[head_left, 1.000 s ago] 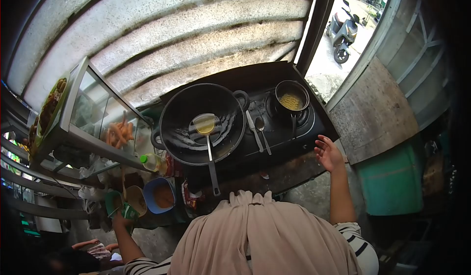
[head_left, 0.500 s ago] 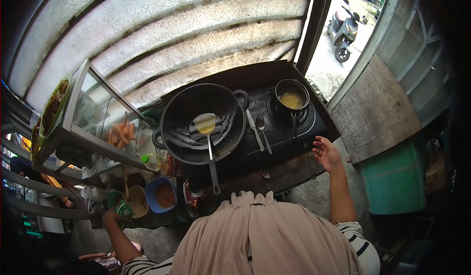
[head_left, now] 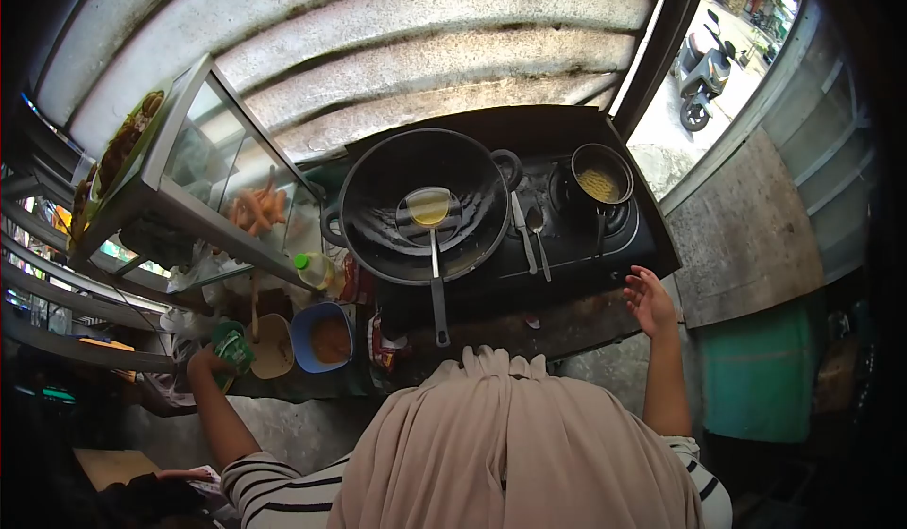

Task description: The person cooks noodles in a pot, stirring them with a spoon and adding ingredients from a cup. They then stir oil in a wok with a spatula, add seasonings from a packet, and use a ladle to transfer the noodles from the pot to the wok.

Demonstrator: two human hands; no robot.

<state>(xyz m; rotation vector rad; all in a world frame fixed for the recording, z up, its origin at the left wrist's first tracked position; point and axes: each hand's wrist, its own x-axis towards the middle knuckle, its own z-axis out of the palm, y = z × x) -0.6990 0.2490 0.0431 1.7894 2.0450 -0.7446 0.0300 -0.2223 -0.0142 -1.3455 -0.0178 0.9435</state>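
Note:
My left hand [head_left: 205, 363] is at a green container with a green packet [head_left: 232, 348] in it, at the lower left; its fingers are partly hidden there. My right hand [head_left: 650, 300] hangs open near the stove's front right edge, holding nothing. A large black wok [head_left: 378, 165] sits on the stove [head_left: 567, 269], with a ladle [head_left: 436, 283] of yellow liquid resting inside it. Behind my right hand, a small pan [head_left: 599, 185] holds yellow food. A knife [head_left: 523, 231] and a spoon [head_left: 539, 241] lie between wok and pan.
Beside the green container stand a beige bowl [head_left: 272, 349] with a wooden handle and a blue bowl [head_left: 298, 335] of orange-brown food. A green-capped bottle [head_left: 316, 269] is near the glass case [head_left: 222, 142]. A wooden board [head_left: 746, 236] leans at the right.
The view has shifted, so the stove and wok appear further right and slightly higher. My left hand remains at the green container, and my right hand stays open beside the stove.

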